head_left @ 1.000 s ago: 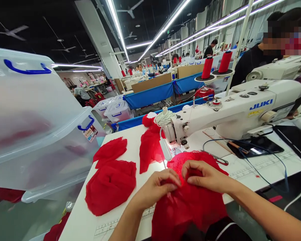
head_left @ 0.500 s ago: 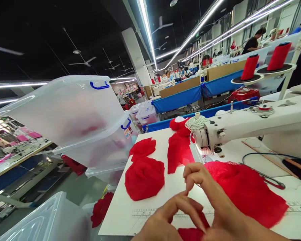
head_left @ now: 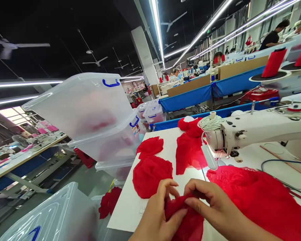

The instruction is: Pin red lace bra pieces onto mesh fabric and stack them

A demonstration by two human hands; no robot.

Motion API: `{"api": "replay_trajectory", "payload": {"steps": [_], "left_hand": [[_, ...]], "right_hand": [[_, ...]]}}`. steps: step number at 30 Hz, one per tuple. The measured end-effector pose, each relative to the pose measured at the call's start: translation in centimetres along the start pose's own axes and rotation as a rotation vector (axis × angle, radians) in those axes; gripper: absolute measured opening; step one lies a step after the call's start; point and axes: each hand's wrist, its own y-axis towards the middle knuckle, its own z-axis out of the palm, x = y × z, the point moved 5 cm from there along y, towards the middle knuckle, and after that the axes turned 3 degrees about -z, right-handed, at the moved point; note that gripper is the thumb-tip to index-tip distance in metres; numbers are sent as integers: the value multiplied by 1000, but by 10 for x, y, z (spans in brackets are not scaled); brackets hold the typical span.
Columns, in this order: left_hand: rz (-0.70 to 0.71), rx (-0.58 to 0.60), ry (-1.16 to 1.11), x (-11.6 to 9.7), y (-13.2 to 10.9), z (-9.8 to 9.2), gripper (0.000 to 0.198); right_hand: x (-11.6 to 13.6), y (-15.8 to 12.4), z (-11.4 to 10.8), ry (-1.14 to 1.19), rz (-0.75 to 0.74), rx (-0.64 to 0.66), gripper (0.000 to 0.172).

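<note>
Between my two hands is a piece of red fabric [head_left: 184, 222], bunched up over the front edge of the white sewing table [head_left: 124, 217]. My left hand [head_left: 163, 214] pinches its left side with thumb and fingers. On the right, my right hand [head_left: 207, 201] grips the top edge between thumb and curled fingers. Just beyond them lies a round heap of red fabric [head_left: 153, 175], with a smaller red piece [head_left: 150, 145] behind it. A larger red cloth [head_left: 261, 197] spreads to the right of my right hand, in front of the sewing machine [head_left: 261, 129].
Stacked translucent bins [head_left: 85, 103] with blue handles stand left of the table. Another bin [head_left: 52, 214] is at the lower left. More red fabric [head_left: 189, 150] lies by the machine head. Red thread cones [head_left: 274, 63] stand at the right; a co-worker [head_left: 274, 35] is farther back.
My hands have come together on the red fabric and raised it into fuller view; before, the fingers were more spread. The whole view has shifted, so the surroundings appear farther right.
</note>
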Motion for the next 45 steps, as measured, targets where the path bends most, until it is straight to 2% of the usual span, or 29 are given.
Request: {"api": "replay_trajectory", "payload": {"steps": [2,3,5,7,10,12,14,15,16,18,20,22,24,26,29,31,33,36,39,41,42,45], "left_hand": [[-112,111,126,6,1,-3,15],[-125,107,195,8,1,-8,14],[-129,5,250,13,1,-21,19],[-166,-33,138,23,-2,-26,29],[-155,16,-65,38,-5,-17,53],[-24,-139,-24,41,-7,-16,58],[106,-325,84,40,-9,-15,45],[135,-354,99,38,-9,-13,36],[140,-327,67,37,-8,-9,27],[84,-162,-131,34,-5,-1,19],[-49,7,-445,32,-3,3,24],[-193,94,-709,33,-3,2,32],[-230,85,-766,34,0,-3,36],[-157,90,-698,32,6,-4,38],[-160,242,-802,33,11,12,42],[-229,313,-945,38,11,23,46],[-263,284,-951,44,10,23,43],[-320,255,-894,52,17,1,38],[-340,206,-853,56,50,-45,35],[-296,125,-747,56,88,-81,29],[-262,134,-702,55,108,-95,31],[-146,91,-455,59,166,-130,52]], "right_hand": [[-2,2,-3,10,-61,-6,21],[-4,2,-4,15,-83,-1,22],[-8,4,-7,13,-94,-12,26],[-14,7,-10,15,-73,-66,28],[-25,14,-9,169,-7,-97,28],[-29,18,-4,290,26,-67,28],[-29,20,-1,328,30,-39,27],[-29,21,0,317,30,-34,26],[-27,22,0,296,32,-32,26],[-25,23,-2,259,52,-27,28],[-25,23,-4,277,84,-7,30],[-25,24,-6,366,123,27,31],[-27,24,-5,489,159,89,33],[-29,23,0,613,193,181,35],[-31,21,7,746,230,273,37],[-34,21,8,806,236,256,35],[-41,23,5,858,251,173,36],[-58,29,0,869,305,-22,38],[-76,33,-1,757,347,-167,43],[-84,35,2,686,346,-168,46],[-88,35,5,662,337,-145,47],[-101,36,13,620,308,-59,53]]}}
